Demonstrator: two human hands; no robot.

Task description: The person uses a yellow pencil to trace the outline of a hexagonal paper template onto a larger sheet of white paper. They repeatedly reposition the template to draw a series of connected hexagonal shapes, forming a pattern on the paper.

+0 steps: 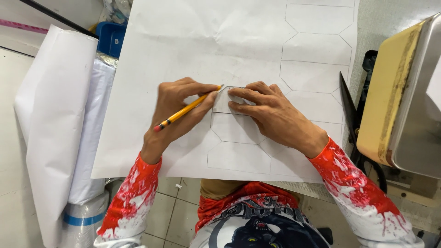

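Pencil (186,110) gripped in our left hand (177,112), tip at the clear template's (226,102) edge, template pinned flat under our right hand's (271,115) spread fingers, on the white paper sheet (193,50), black scissors (351,110) well right.

We note a grey worktable (390,14) carrying a large white paper sheet (193,41) marked with pencilled hexagon outlines. Right of the sheet, touching its edge, lie black scissors (351,110). Further right stands a metal machine (413,105). Left of the sheet lie white paper rolls (59,115).
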